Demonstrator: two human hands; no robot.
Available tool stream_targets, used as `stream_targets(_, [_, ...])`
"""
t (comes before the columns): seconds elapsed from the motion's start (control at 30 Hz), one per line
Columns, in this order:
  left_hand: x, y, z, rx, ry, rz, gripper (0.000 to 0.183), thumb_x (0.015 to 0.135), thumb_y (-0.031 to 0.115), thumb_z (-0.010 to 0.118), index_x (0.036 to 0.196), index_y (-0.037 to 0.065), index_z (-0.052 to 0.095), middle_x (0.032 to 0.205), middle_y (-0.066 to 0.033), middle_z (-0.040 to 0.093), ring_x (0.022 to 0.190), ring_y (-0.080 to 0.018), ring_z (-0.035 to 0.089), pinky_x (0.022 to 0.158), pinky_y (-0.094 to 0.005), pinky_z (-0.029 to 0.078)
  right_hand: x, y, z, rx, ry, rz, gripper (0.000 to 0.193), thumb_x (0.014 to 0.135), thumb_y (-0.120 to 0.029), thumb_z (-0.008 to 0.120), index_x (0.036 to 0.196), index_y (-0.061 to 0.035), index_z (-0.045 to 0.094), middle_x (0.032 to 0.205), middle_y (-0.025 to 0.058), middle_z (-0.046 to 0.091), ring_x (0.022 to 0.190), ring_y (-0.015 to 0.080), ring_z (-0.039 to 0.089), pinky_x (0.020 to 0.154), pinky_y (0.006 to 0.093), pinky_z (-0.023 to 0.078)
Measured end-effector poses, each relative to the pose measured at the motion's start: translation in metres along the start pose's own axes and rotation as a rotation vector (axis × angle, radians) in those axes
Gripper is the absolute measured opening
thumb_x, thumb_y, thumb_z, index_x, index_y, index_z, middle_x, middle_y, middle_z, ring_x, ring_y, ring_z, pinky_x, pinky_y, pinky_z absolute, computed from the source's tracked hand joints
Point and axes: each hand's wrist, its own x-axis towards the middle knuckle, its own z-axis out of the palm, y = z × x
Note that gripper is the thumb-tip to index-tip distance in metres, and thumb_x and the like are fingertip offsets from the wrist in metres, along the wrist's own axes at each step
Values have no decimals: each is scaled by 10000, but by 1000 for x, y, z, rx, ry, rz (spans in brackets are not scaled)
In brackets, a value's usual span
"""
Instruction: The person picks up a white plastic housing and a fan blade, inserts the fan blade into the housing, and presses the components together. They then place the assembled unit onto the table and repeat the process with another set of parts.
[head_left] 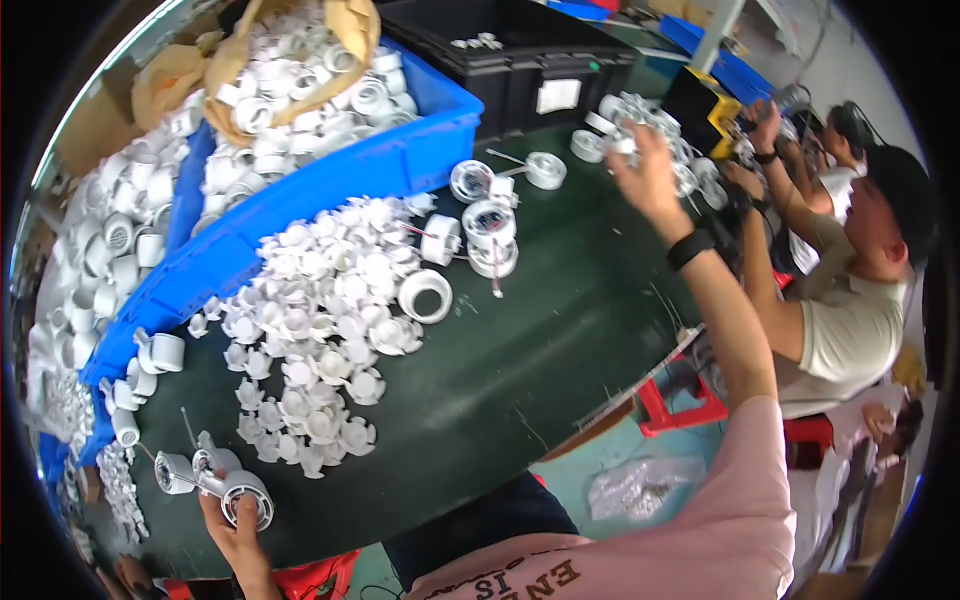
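Observation:
At the lower left, my left hand (236, 540) is closed with thumb and fingers on a white round plastic housing (247, 500). More white housings (175, 472) with thin wires lie just beyond it, close together; whether they are joined I cannot tell. My right arm stretches to the far right. There my right hand (648, 178) is over the near edge of a pile of white round parts (665, 130), its fingers apart and nothing visible in them. Several wired white housings (490, 222) and a white ring (425, 297) lie mid-table.
Small white petal-shaped caps (320, 330) cover the green tabletop (520, 380) left of centre. A blue bin (330, 170) full of white rings stands behind, beside a black crate (540, 75). Co-workers (850, 290) sit along the right; a red stool (680, 408) stands below the edge.

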Motion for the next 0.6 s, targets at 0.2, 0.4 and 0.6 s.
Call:
stream_targets(0.2, [-22,-9,-22,-74,19,-200,413,902,225,602,1241,18,487,884,-10,570,699,-80,552,520,-231,478,28,133,51,-593,-39,383,617,785,-589,576,1330,-311,497,1324,233,454,1144,454,483,921,571,402])
stream_targets(0.4, [-10,-41,-78,289,139,-181,336,921,280,587,1129,16,578,841,6,578,692,-60,530,504,-206,429,23,124,48,-232,-287,371,666,778,-612,579,1271,-165,579,1271,266,511,1139,426,521,979,481,399])
stream_targets(0.6, [25,-70,-84,322,218,1,291,953,274,549,1018,-8,580,825,3,561,735,-71,483,611,-215,398,7,59,19,18,-406,420,683,799,-551,623,1257,-46,574,1182,249,599,1121,343,575,960,385,431])
